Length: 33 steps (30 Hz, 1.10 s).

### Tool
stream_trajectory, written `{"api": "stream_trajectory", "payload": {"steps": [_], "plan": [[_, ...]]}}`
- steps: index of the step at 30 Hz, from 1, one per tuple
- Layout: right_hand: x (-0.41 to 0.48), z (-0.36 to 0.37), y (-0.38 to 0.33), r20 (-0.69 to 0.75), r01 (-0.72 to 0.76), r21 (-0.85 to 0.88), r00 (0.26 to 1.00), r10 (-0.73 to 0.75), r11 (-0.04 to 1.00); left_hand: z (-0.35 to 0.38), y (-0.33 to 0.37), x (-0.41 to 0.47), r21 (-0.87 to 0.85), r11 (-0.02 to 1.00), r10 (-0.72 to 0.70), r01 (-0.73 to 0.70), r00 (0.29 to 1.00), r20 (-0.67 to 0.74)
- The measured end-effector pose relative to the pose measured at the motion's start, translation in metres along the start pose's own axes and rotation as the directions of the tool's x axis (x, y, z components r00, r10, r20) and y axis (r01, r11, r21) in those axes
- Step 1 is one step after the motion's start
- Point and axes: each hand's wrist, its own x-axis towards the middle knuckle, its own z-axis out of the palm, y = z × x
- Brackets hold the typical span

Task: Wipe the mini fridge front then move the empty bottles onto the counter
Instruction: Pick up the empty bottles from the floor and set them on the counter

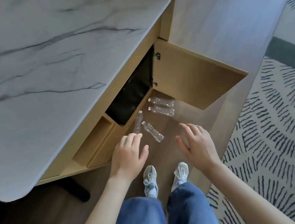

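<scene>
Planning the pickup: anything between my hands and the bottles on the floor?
Nothing visible: the left hand and right hand hover open above the bottles on bare floor; the open cabinet door stands to their right.

Both bare forearms extend from the bottom edge toward the middle of the frame. The left hand [128, 156] is left of centre, palm down, fingers relaxed and holding nothing. The right hand [198, 143] is right of centre, fingers spread; its palm seems turned slightly inward.
</scene>
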Motion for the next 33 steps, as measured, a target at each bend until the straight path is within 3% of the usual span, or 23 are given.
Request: {"api": "stream_trajectory", "payload": {"steps": [8,13,21,29,33], "plan": [[0.085,0.195,0.093,0.12,0.188,-0.043,0.976,-0.182,0.981,0.185,-0.088,0.085,-0.007,0.992,-0.125,0.125,0.991,-0.048],[0.115,0.356,0.157,0.071,0.25,-0.071,0.967,-0.245,0.966,0.341,-0.172,0.124,0.002,0.981,-0.194,0.194,0.981,0.012],[0.134,0.578,0.249,0.086,0.299,-0.092,0.953,-0.292,0.95,0.543,-0.284,0.148,0.121,0.975,-0.194,0.186,0.979,0.063],[0.144,0.644,0.265,0.134,0.236,0.033,0.962,-0.238,0.971,0.599,-0.324,0.17,0.07,0.977,-0.199,0.202,0.979,-0.047],[0.145,0.647,0.252,0.197,0.164,0.114,0.963,-0.185,0.98,0.6,-0.327,0.184,-0.019,0.963,-0.268,0.268,0.963,0.003]]}}
